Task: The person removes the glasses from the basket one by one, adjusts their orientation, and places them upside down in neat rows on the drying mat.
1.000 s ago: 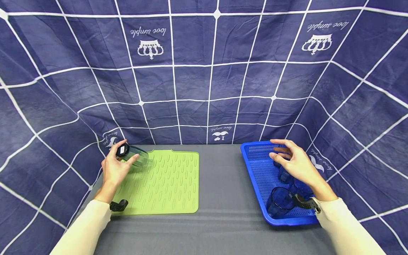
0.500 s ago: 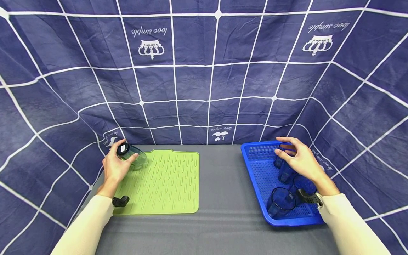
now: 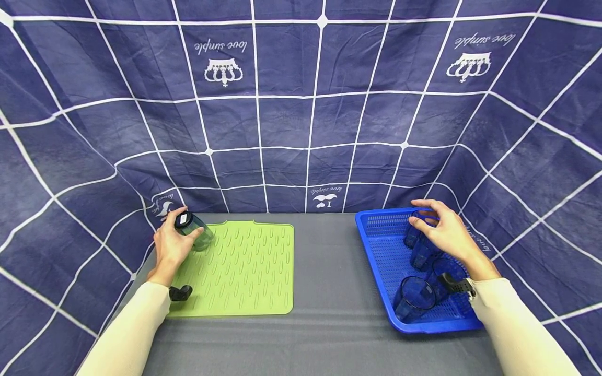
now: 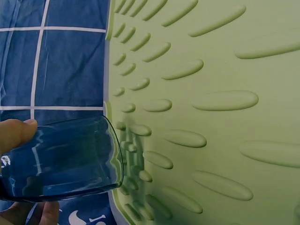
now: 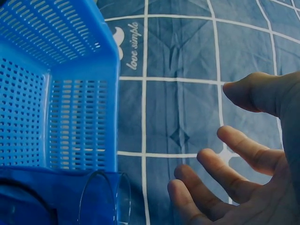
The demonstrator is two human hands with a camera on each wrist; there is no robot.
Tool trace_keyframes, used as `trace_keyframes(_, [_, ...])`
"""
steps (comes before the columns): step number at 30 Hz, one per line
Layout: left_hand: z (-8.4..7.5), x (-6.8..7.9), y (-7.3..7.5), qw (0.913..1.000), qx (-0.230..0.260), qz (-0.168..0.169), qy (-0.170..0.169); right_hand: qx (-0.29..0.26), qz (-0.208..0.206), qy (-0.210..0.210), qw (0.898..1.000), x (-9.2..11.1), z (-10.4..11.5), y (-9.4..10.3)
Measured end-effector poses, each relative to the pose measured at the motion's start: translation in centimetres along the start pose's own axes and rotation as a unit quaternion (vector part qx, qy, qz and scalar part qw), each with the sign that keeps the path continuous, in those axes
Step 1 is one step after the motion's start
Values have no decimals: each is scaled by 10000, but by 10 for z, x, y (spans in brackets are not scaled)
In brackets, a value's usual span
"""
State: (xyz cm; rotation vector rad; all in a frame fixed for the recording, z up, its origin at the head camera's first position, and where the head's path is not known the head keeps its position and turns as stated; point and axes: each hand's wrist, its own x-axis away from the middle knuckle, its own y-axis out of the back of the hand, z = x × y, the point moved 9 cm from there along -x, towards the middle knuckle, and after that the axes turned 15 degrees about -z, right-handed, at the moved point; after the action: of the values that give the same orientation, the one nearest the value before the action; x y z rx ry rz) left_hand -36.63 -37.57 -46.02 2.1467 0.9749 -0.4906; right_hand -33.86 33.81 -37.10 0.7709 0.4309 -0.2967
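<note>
My left hand (image 3: 171, 243) grips a clear drinking glass (image 3: 203, 238) near its dark base, thumb on one side and fingers on the other. The glass is tilted, base up and mouth toward the far left corner of the green ridged mat (image 3: 244, 266); in the left wrist view its rim overlaps the mat's edge. My right hand (image 3: 449, 235) hovers over the back right of the blue basket (image 3: 371, 266), fingers loosely bent and apart from the thumb, holding nothing. Beneath it stand blue-looking glasses (image 3: 423, 254), partly hidden by the hand.
Another glass (image 3: 415, 297) stands at the basket's front, with one more (image 3: 442, 274) beside it. Grey cloth (image 3: 329, 271) lies between mat and basket. A dark blue curtain (image 3: 282, 120) with white lines encloses the back and sides.
The left hand has turned the glass more steeply mouth-down and brought it slightly lower. My right hand has shifted a little to the right over the basket, fingers still apart.
</note>
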Motion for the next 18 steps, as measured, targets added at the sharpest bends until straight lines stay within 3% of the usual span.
trace_keyframes(18, [12, -3, -15, 9994, -131, 271, 151, 269, 68, -27, 9996, -11, -18, -3])
